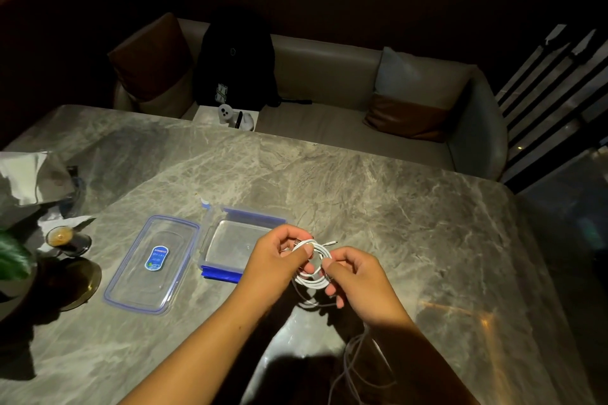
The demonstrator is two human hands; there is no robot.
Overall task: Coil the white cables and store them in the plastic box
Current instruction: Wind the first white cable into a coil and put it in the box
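Left hand [279,260]: is pinching the upper left of the coil between thumb and curled fingers, clamped on it.
Right hand [358,279]: is gripping the lower right of the same coil, fingers curled round the strands.
White cable [309,283]: is being held as a small round coil between both hands, above the table and toward its near edge; one plug tip [334,242] is sticking out at the top right.
Loose tail [348,358]: is trailing down from the coil, under the right wrist, toward the near edge.
Plastic box [210,240]: is sitting open on the table just left of the left hand, which is overlapping its right side; its blue clips are folded out.
Lid [151,263]: is lying flat just beside the box, on its left, with a blue label at the centre.
Table [394,207]: is carrying all of these on grey marbled stone.
Left edge: a glass [61,237] is standing there, near a green leaf [13,256].
Beyond the far edge: a sofa [329,76] is holding a black backpack [237,59].
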